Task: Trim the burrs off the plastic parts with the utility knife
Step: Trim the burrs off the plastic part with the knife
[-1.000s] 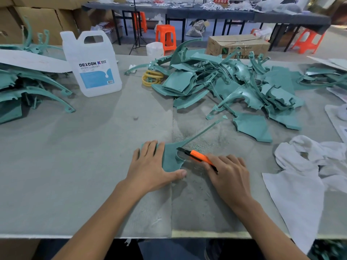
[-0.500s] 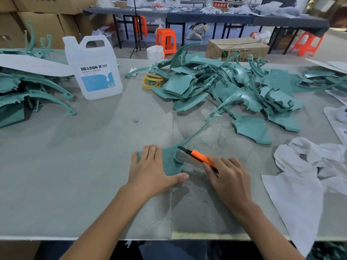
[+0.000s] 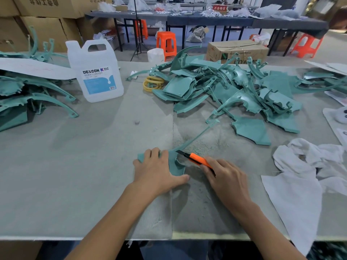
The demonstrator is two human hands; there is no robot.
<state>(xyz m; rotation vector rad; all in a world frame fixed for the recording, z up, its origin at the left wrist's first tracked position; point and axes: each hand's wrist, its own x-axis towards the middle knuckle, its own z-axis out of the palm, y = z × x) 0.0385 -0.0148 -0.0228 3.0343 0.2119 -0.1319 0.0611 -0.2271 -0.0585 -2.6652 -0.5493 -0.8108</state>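
the left hand (image 3: 157,171) presses flat, fingers straight, on the teal plastic part (image 3: 175,166) beneath it, while the right hand (image 3: 225,177), just right of the part, curls round the orange utility knife (image 3: 199,160), blade meeting the part's right edge where its thin stem runs far-right.

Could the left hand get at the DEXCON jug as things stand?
Probably yes, once it lets go: the left hand presses the teal part flat, and only a small scrap lies on the table between it and the jug, handle on top.
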